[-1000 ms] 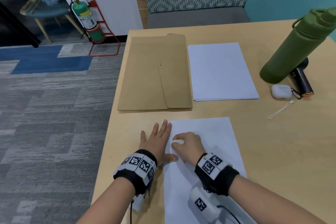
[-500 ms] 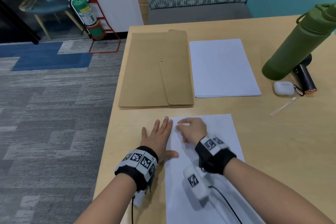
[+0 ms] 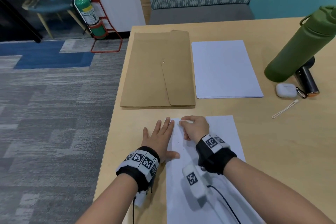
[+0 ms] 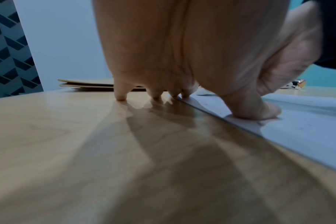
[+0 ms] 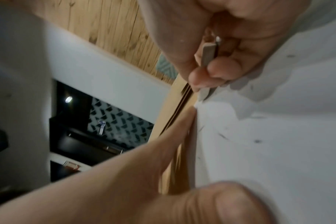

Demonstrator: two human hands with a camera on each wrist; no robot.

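Note:
A white sheet point(image 3: 221, 132) lies on the wooden table point(image 3: 272, 151) in front of me. My left hand point(image 3: 158, 138) lies flat with straight fingers beside the sheet's left edge, its thumb and inner fingertips pressing on the sheet point(image 4: 307, 121). My right hand point(image 3: 194, 127) is curled at the sheet's far-left corner. It pinches a small flat grey tool point(image 5: 208, 54) between thumb and fingers, and the tool's tip touches the sheet point(image 5: 278, 136) near that corner. What the tool is I cannot tell.
Beyond the sheet lie a brown envelope point(image 3: 156, 71) and a stack of white paper point(image 3: 225, 67). At the right are a green bottle point(image 3: 298, 45), a white earbud case point(image 3: 285, 90), a dark cylinder point(image 3: 307, 82) and a thin white strap point(image 3: 284, 109). The table's left edge point(image 3: 109, 132) is close.
My right hand has slid away from me along the sheet's left side, up to its far-left corner. The left hand has stayed flat in place.

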